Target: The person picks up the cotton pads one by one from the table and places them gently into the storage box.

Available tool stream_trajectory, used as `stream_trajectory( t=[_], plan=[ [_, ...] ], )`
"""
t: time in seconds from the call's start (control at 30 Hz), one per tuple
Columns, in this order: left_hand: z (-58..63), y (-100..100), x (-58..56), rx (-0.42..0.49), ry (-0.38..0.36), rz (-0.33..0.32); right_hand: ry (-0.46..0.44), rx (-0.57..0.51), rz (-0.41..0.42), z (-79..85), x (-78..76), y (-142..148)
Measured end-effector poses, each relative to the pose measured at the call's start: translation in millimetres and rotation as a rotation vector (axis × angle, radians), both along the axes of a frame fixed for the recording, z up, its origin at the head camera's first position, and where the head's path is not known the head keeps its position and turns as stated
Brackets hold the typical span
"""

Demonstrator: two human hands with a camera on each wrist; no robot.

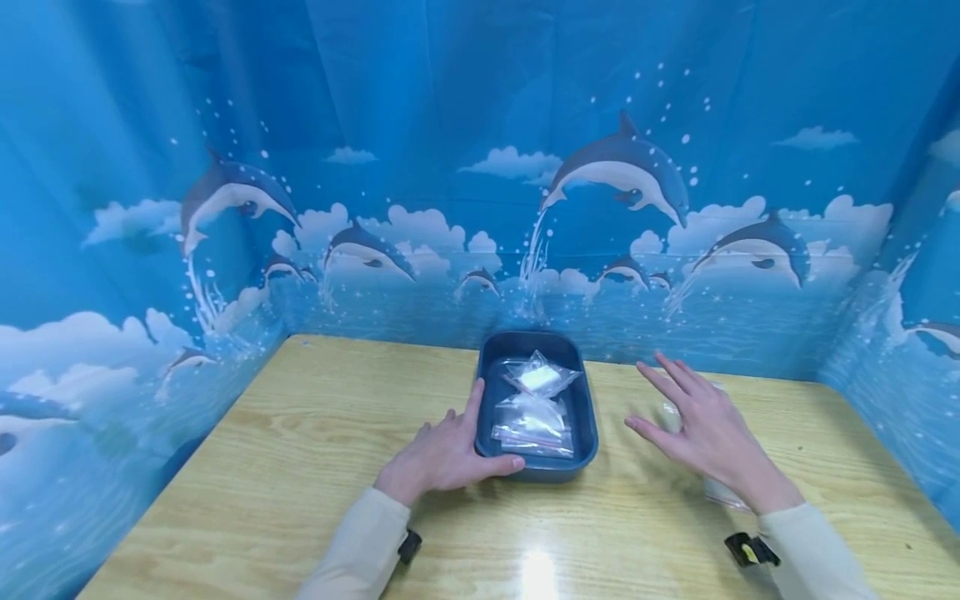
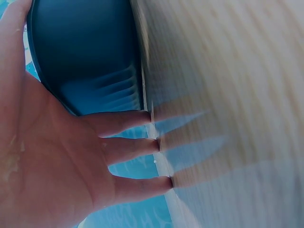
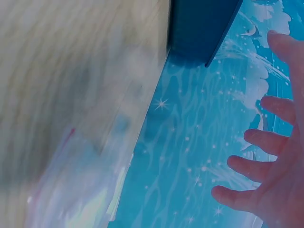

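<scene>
A dark blue plastic bin (image 1: 551, 475) stands on the table. In it lie clear zip bags; the far one (image 1: 540, 379) holds something white, and other bags (image 1: 531, 417) overlap in the nearer part. My left hand (image 1: 442, 454) touches the bin's near left corner, thumb along the near rim and forefinger along the left side. The left wrist view shows its other fingers straight, tips at the tabletop. To the right of the bin, my right hand (image 1: 705, 429) hovers with spread fingers and holds nothing. Below it, partly hidden, a clear zip bag (image 3: 78, 190) lies on the table.
The wood-grain table (image 1: 322, 433) runs back to a blue curtain (image 1: 450, 100) printed with dolphins and clouds. The bin stands near the table's far edge, close to the curtain. Dark wrist mounts (image 1: 750, 550) sit at both sleeves.
</scene>
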State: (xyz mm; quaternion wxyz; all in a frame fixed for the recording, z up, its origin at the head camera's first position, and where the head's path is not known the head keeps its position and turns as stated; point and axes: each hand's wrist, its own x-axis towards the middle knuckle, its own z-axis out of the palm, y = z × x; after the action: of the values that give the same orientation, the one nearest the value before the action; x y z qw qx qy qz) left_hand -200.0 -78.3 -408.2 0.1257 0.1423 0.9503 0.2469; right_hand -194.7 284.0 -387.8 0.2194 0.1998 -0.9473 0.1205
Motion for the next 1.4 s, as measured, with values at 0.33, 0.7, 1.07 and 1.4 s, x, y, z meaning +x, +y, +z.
stream_trajectory(
  t=[0.33,0.7,1.07,1.4],
  plan=[
    [-0.3,-2,1.0,-0.005,-0.004,0.003,-0.02,0.009,-0.027,-3.4,11.4,15],
    [-0.7,-1,0.2,0.0,-0.006,-0.002,-0.1,-0.031,-0.092,-4.5,24.8,48],
    [-1.8,-1,-1.9,-0.003,-0.003,-0.003,-0.2,-0.101,-0.127,-10.7,36.7,89],
    [-1.5,-1,-1.8,0.001,-0.012,-0.002,-0.225,-0.094,-0.108,-22.4,40.5,110]
  ],
)
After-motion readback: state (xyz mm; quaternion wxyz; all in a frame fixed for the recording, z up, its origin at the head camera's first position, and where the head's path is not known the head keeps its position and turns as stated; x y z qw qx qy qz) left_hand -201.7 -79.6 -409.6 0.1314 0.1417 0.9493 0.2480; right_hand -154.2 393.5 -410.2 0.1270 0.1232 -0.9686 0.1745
